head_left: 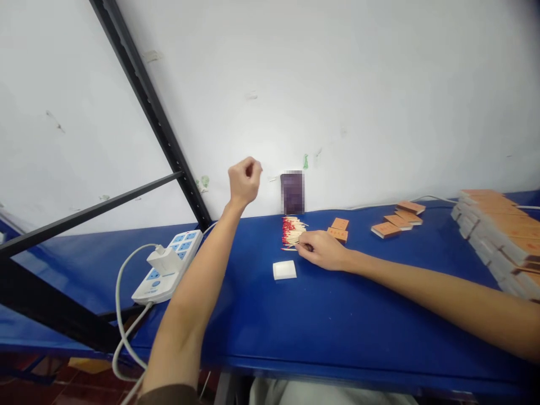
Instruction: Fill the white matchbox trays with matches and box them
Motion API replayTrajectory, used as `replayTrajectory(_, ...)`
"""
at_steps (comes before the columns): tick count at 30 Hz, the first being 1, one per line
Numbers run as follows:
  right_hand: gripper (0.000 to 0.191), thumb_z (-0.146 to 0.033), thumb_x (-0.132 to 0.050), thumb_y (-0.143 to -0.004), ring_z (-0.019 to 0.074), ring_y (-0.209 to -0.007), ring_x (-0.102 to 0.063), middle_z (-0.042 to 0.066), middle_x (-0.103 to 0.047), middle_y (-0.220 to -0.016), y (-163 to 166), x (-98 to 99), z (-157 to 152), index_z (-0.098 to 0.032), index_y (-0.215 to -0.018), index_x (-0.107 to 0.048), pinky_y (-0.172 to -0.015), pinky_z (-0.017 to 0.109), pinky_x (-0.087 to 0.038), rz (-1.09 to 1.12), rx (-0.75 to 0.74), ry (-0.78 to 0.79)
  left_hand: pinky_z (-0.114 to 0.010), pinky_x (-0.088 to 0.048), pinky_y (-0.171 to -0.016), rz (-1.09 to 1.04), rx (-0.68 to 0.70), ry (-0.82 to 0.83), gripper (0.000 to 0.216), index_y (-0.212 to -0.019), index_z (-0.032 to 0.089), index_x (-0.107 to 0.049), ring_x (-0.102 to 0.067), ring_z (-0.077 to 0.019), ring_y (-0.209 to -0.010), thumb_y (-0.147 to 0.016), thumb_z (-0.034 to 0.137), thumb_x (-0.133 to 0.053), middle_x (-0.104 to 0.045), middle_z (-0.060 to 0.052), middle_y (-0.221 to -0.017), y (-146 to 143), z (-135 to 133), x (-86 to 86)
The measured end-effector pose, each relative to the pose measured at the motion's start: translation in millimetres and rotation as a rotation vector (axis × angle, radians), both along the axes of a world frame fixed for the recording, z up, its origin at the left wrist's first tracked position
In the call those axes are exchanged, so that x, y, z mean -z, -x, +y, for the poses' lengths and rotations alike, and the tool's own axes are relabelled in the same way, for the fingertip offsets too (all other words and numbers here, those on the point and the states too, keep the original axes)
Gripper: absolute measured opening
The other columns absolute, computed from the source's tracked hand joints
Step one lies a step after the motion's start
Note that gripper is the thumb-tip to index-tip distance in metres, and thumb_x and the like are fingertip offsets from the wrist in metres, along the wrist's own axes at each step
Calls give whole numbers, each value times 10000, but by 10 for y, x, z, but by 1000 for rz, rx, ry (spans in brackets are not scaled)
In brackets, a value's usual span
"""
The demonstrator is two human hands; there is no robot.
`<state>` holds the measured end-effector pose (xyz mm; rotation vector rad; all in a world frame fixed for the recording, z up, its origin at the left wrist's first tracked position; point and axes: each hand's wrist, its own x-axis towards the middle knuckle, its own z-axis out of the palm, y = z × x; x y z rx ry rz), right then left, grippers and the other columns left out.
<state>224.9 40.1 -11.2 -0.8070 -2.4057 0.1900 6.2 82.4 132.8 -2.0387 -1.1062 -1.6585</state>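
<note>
My left hand is raised in front of the wall, its fingers curled into a loose fist; whatever may be inside is hidden. Low over the table, my right hand is closed in a pinch at the near right side of a pile of red-tipped matches. One match at the pile's near edge reaches its fingertips. Just in front of the pile lies a small white tray, like a matchbox drawer. Two orange matchboxes lie behind my right hand.
More matchboxes lie loose at the back right, beside a large stack of matchboxes. A dark purple, pixelated object stands against the wall. On the left are a white power strip with cables and a black metal frame.
</note>
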Motion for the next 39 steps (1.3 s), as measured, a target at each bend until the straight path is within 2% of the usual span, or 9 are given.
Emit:
replayTrajectory(5, 257, -248, -469, -857, 110, -552, -407, -8, -512, -599, 22, -29, -24, -192, -615, -405, -569, 266, -245, -29, 63, 6, -251, -349, -604, 605, 43, 283, 218, -715, 163, -610, -485, -115, -553, -873, 224, -472, -547, 8, -585, -26, -498, 504)
replayTrajectory(8, 237, -223, -477, -835, 109, -543, -396, -12, -504, -590, 32, -39, -28, -193, -609, -413, -566, 264, -249, -31, 64, 24, -253, -366, -616, 633, 5, 423, 252, -770, 166, -629, -518, -125, -576, -909, 249, -436, -587, -9, -624, 62, -717, 828)
replayTrajectory(12, 246, -218, -476, -842, 110, -546, -386, -19, -475, -581, -19, -82, -38, -195, -606, -412, -572, 259, -278, -25, -142, 76, -252, -361, -605, 582, -44, 565, 225, -854, 185, -643, -539, -138, -589, -911, 246, -434, -609, -3, -649, 168, -774, 1047)
replayTrajectory(15, 254, -266, -428, -889, 120, -587, -415, -8, -484, -621, -103, -128, -53, -195, -646, -432, -606, 257, -320, 60, -308, 127, -254, -383, -634, 630, 8, 635, 227, -946, 203, -650, -579, -150, -640, -930, 261, -430, -658, -9, -729, 175, -771, 1103)
replayTrajectory(18, 187, -291, -467, -841, 123, -578, -411, -12, -472, -620, -150, -137, -61, -197, -680, -448, -580, 253, -325, 137, -336, 177, -256, -408, -677, 680, 82, 672, 248, -1016, 220, -650, -608, -156, -718, -954, 281, -418, -695, -20, -864, 165, -777, 1143)
replayTrajectory(21, 84, -206, -515, -748, 115, -559, -402, -23, -481, -600, -106, -102, -48, -191, -672, -481, -569, 249, -303, 76, -184, 136, -251, -419, -676, 660, 123, 701, 256, -1090, 222, -631, -607, -153, -740, -969, 297, -418, -692, -24, -917, 177, -766, 1186)
replayTrajectory(23, 65, -163, -504, -749, 111, -565, -421, -22, -516, -607, -50, -75, -29, -183, -696, -537, -582, 249, -290, 28, -18, 92, -252, -425, -680, 650, 144, 704, 255, -1133, 214, -616, -602, -155, -748, -964, 297, -443, -679, -28, -897, 192, -745, 1210)
replayTrajectory(26, 109, -173, -516, -784, 113, -572, -456, -19, -560, -631, 9, -54, -2, -181, -829, -615, -578, 248, -273, -15, 112, 87, -258, -429, -685, 650, 162, 706, 248, -1128, 212, -628, -594, -159, -756, -955, 299, -472, -656, -30, -859, 202, -714, 1233)
replayTrajectory(39, 82, -221, -570, -815, 113, -584, -489, -18, -595, -662, 27, -38, 110, -203, -836, -647, -555, 242, -259, -70, 180, 157, -239, -389, -610, 562, 186, 780, 221, -991, 230, -684, -562, -136, -695, -930, 299, -483, -667, -6, -838, 159, -702, 1275)
